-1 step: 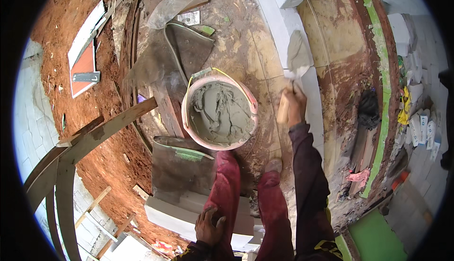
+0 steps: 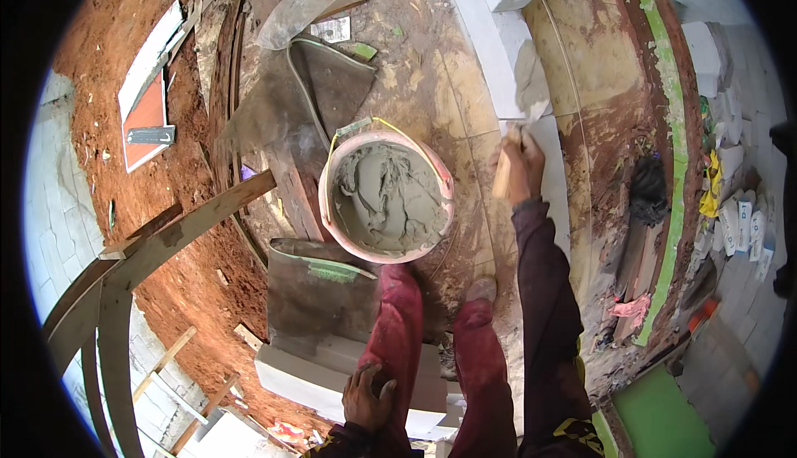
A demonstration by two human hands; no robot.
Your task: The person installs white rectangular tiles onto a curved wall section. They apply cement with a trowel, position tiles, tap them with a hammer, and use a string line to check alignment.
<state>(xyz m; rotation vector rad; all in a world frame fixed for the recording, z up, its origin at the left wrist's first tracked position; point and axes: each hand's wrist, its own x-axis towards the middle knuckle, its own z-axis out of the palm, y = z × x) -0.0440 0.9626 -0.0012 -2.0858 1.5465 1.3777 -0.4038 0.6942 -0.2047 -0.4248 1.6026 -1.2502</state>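
Though near, bucket (image 2: 448,209) apart from trowel (image 2: 530,80)

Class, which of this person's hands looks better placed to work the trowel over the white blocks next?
Probably the right hand: it grips the trowel over the white blocks. The left hand rests on the red trouser leg, farther from both.
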